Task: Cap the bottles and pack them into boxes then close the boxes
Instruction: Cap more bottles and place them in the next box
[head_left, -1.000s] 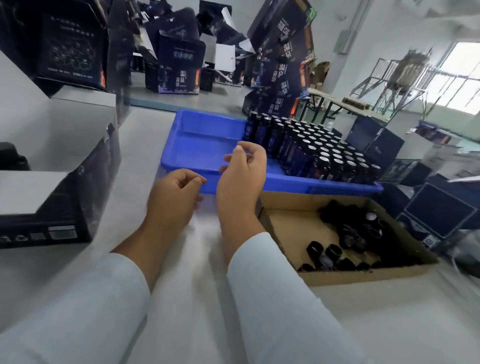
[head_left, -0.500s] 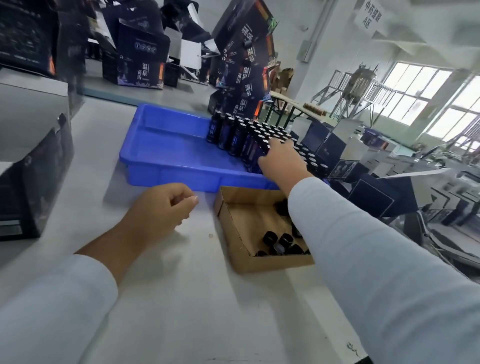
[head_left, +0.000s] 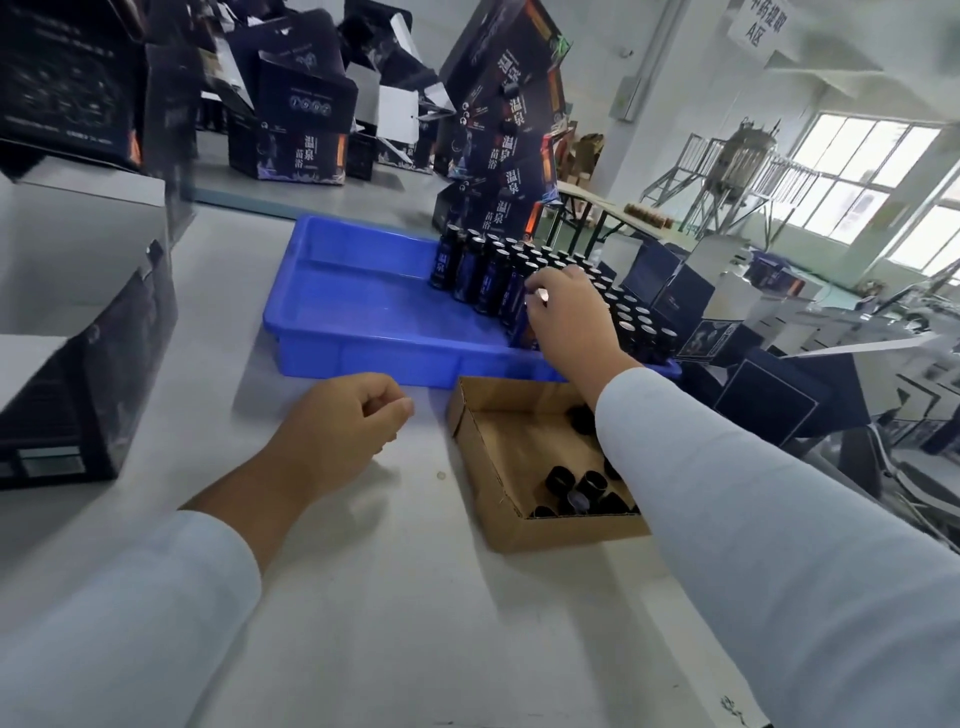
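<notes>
Your left hand (head_left: 340, 415) rests loosely curled on the table (head_left: 363, 597), holding nothing. Just right, the cardboard tray (head_left: 498, 512) holds black caps (head_left: 576, 486). Beyond, your right hand (head_left: 569, 317) grips an upright bottle (head_left: 522, 325), neck up, among the standing bottles (head_left: 470, 270) in the blue bin (head_left: 353, 317).

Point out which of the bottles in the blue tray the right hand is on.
The bottle at the near end of the front row, against the blue tray's front wall. The right hand covers its top; the other bottles stand untouched.
</notes>
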